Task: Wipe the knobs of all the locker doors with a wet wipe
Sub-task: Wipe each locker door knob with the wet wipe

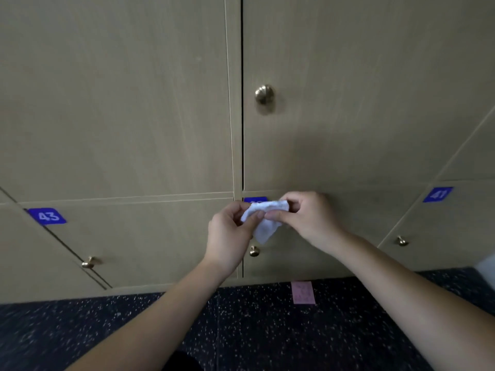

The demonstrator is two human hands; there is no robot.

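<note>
With our left hand (227, 236) and right hand (308, 218) both pinching the crumpled white wet wipe (263, 222), we should refold a clean face outward, then cup the small round brass knob (254, 251) just below our fingers.

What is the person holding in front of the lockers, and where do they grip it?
A crumpled white wet wipe, pinched by both hands: the left hand at its left edge, the right hand at its upper right end.
</note>
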